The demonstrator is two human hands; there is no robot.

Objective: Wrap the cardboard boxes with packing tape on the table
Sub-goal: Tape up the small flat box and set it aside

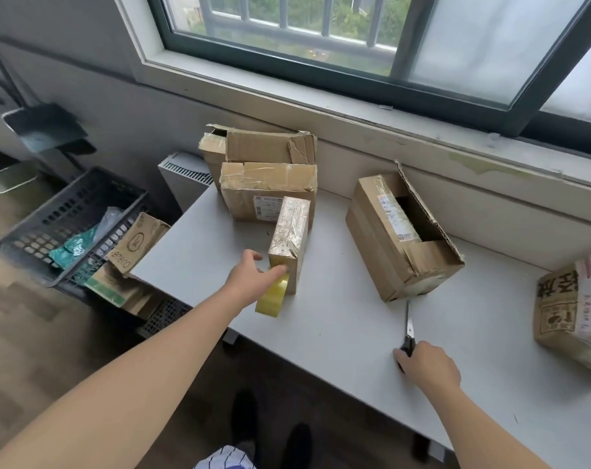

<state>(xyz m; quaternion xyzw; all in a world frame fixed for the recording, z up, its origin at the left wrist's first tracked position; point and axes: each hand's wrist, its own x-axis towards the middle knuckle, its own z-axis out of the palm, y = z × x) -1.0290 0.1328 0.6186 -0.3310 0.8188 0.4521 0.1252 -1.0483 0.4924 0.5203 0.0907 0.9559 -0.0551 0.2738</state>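
Left hand (pixel 250 277), fingers extended, touches the yellow packing-tape roll (pixel 272 301); right hand (pixel 429 365) grips black-handled steel scissors (pixel 409 328) on the white tabletop (pixel 338 316).

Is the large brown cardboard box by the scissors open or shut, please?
Open: the large brown cardboard box has a flap raised, exposing its dark interior.

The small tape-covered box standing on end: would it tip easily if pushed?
Probably yes: the small box stands tall on a narrow end, so a push high up would likely topple it. Its glossy tape wrapping looks slick, so it may slide on the smooth table. It looks stiff, holding its edges.
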